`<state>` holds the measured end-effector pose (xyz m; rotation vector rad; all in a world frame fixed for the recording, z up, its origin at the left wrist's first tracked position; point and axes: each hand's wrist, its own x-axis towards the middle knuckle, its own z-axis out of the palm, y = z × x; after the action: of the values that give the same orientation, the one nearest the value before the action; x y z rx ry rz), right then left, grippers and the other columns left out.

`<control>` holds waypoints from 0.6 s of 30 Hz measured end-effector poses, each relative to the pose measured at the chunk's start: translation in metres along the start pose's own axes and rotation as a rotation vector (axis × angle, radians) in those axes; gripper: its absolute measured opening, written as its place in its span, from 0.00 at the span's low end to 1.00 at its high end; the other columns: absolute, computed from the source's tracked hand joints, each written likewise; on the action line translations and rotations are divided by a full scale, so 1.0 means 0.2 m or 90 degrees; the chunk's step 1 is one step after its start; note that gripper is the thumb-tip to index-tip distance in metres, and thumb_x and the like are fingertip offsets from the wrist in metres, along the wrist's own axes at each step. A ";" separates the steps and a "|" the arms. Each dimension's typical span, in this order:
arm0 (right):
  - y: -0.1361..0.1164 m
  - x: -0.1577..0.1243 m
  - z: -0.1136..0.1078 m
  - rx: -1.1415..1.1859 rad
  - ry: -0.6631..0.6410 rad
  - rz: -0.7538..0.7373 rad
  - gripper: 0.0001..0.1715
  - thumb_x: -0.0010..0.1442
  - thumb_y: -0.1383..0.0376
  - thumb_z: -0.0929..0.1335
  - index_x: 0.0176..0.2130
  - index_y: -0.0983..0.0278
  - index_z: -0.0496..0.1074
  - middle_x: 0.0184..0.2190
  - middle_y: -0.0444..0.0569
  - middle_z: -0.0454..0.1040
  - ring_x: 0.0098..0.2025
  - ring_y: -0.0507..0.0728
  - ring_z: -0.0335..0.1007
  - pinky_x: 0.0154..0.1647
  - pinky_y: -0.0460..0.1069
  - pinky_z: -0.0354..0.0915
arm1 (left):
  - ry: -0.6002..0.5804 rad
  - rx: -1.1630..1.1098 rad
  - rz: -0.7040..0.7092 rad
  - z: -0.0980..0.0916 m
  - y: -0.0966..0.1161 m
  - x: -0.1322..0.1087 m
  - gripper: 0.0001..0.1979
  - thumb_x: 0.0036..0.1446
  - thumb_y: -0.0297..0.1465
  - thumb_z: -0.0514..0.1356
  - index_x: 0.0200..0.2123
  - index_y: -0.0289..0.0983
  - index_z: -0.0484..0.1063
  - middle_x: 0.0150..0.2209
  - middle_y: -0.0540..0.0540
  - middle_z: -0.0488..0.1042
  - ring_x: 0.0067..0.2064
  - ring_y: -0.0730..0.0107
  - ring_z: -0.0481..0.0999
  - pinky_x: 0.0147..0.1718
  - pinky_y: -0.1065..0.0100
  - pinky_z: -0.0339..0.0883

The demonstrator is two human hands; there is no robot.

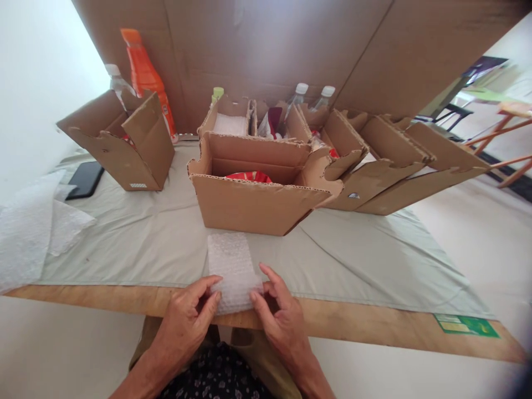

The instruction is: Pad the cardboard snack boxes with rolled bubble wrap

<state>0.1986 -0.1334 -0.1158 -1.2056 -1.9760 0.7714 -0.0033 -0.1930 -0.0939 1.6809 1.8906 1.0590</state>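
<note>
A folded piece of bubble wrap [233, 271] lies at the table's front edge, its far end close to the open cardboard box. My left hand [189, 310] pinches its left side between thumb and fingers. On the right side, my right hand [280, 313] grips the wrap with the thumb on top, its index finger lifted a little. Whether anything is inside the wrap I cannot tell. Just beyond stands the cardboard box [249, 208], with a red package [249, 177] partly visible inside.
More cardboard boxes [369, 183] stand in a row behind and right. Left are another box [143, 158], an orange bottle [145, 72], a black phone-like object [86, 179] and loose bubble wrap [25, 233]. A tall cardboard panel [266, 50] closes off the back.
</note>
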 end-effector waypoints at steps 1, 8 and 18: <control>0.00 0.01 0.02 -0.026 0.016 -0.020 0.23 0.70 0.63 0.65 0.62 0.62 0.67 0.33 0.47 0.79 0.34 0.57 0.76 0.38 0.51 0.73 | 0.004 0.012 0.010 0.00 0.00 0.00 0.12 0.64 0.33 0.58 0.46 0.38 0.78 0.25 0.52 0.78 0.24 0.71 0.77 0.26 0.72 0.72; -0.01 0.01 0.09 -0.229 0.103 -0.160 0.19 0.75 0.62 0.58 0.57 0.68 0.69 0.32 0.50 0.79 0.30 0.58 0.74 0.34 0.53 0.66 | 0.012 0.176 0.040 0.07 -0.06 -0.02 0.16 0.65 0.33 0.55 0.52 0.38 0.75 0.27 0.50 0.79 0.26 0.65 0.80 0.29 0.66 0.72; 0.05 0.00 0.03 -0.264 0.064 -0.212 0.17 0.75 0.63 0.58 0.57 0.66 0.66 0.34 0.50 0.79 0.32 0.58 0.77 0.32 0.52 0.67 | 0.002 0.171 0.121 0.10 -0.16 -0.06 0.16 0.66 0.34 0.57 0.56 0.40 0.70 0.27 0.53 0.77 0.25 0.69 0.80 0.28 0.71 0.72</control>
<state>0.1996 -0.1306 -0.1266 -1.0687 -2.2382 0.1327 -0.0083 -0.1995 -0.1327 2.0435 1.9786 0.9067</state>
